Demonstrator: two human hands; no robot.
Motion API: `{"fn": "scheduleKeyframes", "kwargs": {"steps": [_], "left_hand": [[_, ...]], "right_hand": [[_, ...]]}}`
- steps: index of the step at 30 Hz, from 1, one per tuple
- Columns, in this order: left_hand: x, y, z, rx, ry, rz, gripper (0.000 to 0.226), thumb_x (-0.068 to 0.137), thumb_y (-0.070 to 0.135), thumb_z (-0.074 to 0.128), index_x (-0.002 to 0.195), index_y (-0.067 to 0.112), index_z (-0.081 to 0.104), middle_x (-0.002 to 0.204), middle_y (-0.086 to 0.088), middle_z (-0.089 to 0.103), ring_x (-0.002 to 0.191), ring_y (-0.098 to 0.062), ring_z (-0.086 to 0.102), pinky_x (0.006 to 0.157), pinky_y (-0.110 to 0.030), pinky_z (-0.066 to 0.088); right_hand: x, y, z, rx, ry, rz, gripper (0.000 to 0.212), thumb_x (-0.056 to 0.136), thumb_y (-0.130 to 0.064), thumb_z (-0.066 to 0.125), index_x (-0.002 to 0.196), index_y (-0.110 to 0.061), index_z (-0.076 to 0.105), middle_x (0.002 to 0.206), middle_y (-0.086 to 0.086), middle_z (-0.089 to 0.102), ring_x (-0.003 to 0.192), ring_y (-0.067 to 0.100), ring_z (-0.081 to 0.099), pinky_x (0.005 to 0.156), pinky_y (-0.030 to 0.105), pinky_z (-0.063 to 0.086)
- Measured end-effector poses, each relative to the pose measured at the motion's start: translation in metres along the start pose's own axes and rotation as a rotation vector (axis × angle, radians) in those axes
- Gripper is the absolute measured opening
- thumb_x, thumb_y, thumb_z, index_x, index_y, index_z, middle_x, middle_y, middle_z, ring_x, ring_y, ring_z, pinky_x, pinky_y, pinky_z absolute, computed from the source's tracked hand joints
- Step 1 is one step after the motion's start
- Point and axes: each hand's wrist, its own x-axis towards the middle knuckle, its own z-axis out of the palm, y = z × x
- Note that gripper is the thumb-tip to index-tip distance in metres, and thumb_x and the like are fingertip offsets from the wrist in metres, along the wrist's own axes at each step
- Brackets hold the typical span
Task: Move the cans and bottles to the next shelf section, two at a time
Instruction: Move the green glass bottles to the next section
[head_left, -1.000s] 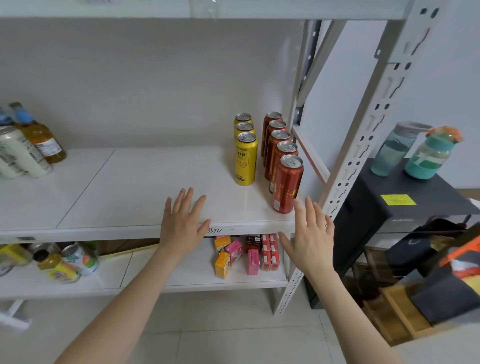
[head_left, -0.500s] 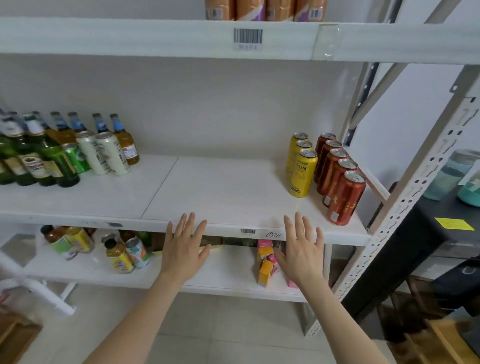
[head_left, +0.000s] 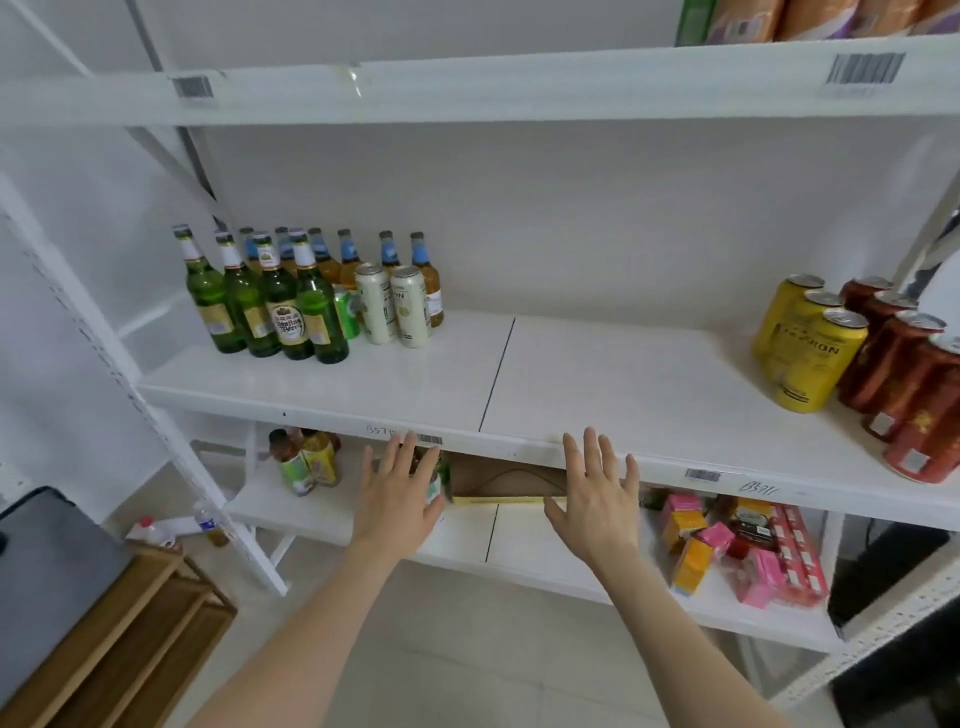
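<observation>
white shelf (head_left: 623, 395), tiled floor (head_left: 467, 649)

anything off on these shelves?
Middle shelf looks fine: bottles and cans all upright. On the lower shelf, right side, small cartons lie jumbled, several tipped at angles. A small bottle sits on the floor at the left, off the shelving.

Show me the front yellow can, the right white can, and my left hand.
front yellow can (head_left: 815, 364), head view, middle of its printed side.
right white can (head_left: 411, 309), head view, middle of its label.
left hand (head_left: 397, 506), head view, back of the hand.
</observation>
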Motion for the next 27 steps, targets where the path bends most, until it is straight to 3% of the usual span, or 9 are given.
{"fn": "scheduleKeyframes", "kwargs": {"steps": [2, 4, 6, 12, 17, 21, 27], "left_hand": [[0.001, -0.022, 0.0, 0.016, -0.015, 0.008, 0.066, 0.094, 0.051, 0.052, 0.151, 0.023, 0.035, 0.16, -0.015, 0.028, 0.149, -0.034, 0.02, 0.117, -0.058, 0.016], [0.003, -0.042, 0.002, -0.003, -0.025, -0.005, 0.065, 0.097, 0.052, 0.043, 0.153, 0.025, 0.027, 0.163, -0.012, 0.018, 0.152, -0.031, 0.01, 0.12, -0.056, 0.012], [0.006, -0.058, 0.004, -0.028, -0.026, -0.023, 0.065, 0.097, 0.053, 0.041, 0.153, 0.026, 0.026, 0.164, -0.011, 0.017, 0.152, -0.031, 0.008, 0.121, -0.057, 0.011], [0.034, -0.109, 0.015, -0.018, -0.053, -0.019, 0.063, 0.098, 0.053, 0.039, 0.154, 0.027, 0.024, 0.164, -0.012, 0.013, 0.152, -0.03, 0.005, 0.12, -0.056, 0.009], [0.066, -0.163, 0.023, 0.008, -0.09, -0.021, 0.064, 0.1, 0.054, 0.033, 0.156, 0.027, 0.016, 0.165, -0.012, 0.006, 0.153, -0.03, 0.0, 0.121, -0.056, 0.004], [0.085, -0.221, 0.022, 0.0, -0.064, -0.043, 0.064, 0.101, 0.051, 0.033, 0.157, 0.027, 0.014, 0.166, -0.011, 0.002, 0.153, -0.029, -0.003, 0.121, -0.053, 0.001], [0.113, -0.309, 0.028, 0.023, -0.069, -0.009, 0.064, 0.101, 0.052, 0.029, 0.157, 0.026, 0.011, 0.165, -0.012, 0.001, 0.153, -0.03, -0.003, 0.121, -0.053, 0.001]], "right_hand": [[0.005, -0.025, 0.003, -0.005, -0.023, -0.027, 0.089, 0.085, -0.054, 0.064, 0.156, -0.015, 0.028, 0.162, 0.016, 0.027, 0.15, 0.035, 0.023, 0.117, 0.057, 0.02], [0.011, -0.048, 0.005, 0.01, -0.037, -0.026, 0.089, 0.082, -0.052, 0.067, 0.154, -0.014, 0.032, 0.16, 0.017, 0.03, 0.148, 0.035, 0.027, 0.116, 0.058, 0.023], [0.019, -0.067, 0.007, 0.033, -0.035, -0.017, 0.088, 0.079, -0.048, 0.071, 0.152, -0.013, 0.036, 0.158, 0.017, 0.034, 0.147, 0.035, 0.03, 0.115, 0.059, 0.025], [0.049, -0.117, 0.016, 0.034, -0.073, -0.02, 0.083, 0.094, -0.047, 0.051, 0.158, -0.018, 0.007, 0.167, 0.012, 0.005, 0.154, 0.031, 0.001, 0.121, 0.054, 0.004], [0.086, -0.165, 0.026, 0.064, -0.023, 0.053, 0.082, 0.094, -0.057, 0.048, 0.158, -0.018, 0.014, 0.166, 0.012, 0.011, 0.154, 0.03, 0.006, 0.121, 0.055, 0.005], [0.116, -0.222, 0.025, 0.034, -0.069, 0.029, 0.083, 0.097, -0.056, 0.043, 0.159, -0.018, 0.003, 0.167, 0.012, 0.0, 0.154, 0.03, -0.002, 0.121, 0.054, 0.002], [0.151, -0.31, 0.028, 0.026, -0.037, 0.047, 0.084, 0.096, -0.057, 0.045, 0.159, -0.018, 0.005, 0.167, 0.013, 0.002, 0.154, 0.031, 0.0, 0.121, 0.055, 0.002]]}}
